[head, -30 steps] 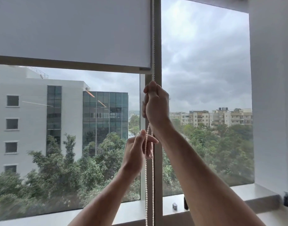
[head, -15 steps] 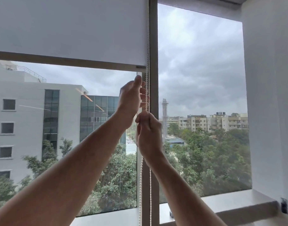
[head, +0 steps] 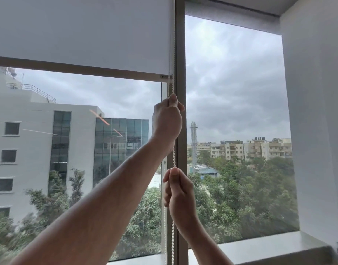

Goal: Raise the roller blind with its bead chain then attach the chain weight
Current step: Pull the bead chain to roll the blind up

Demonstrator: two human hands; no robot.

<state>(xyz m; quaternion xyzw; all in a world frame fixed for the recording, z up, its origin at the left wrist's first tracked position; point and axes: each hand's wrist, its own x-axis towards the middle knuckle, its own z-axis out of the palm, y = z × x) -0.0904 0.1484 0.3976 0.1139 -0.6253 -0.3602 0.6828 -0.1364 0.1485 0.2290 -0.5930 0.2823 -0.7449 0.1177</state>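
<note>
A white roller blind (head: 84, 33) covers the upper part of the left window pane; its brown bottom bar (head: 78, 68) hangs about a third of the way down the view. A white bead chain (head: 173, 159) runs down beside the window's centre post. My left hand (head: 167, 123) grips the chain high up, just below the blind's bar. My right hand (head: 178, 196) grips the same chain lower down. Below my right hand two strands of chain hang on downward. No chain weight is in view.
The brown centre post (head: 180, 54) splits the window. A second blind (head: 231, 14) on the right pane is rolled almost fully up. A white wall (head: 317, 111) stands close on the right, and a white sill (head: 269, 243) runs along the bottom.
My hands swapped places: the left hand rose from the low grip to the top, and the right hand came down with the chain. The blind's bottom bar stands a little higher against the building.
</note>
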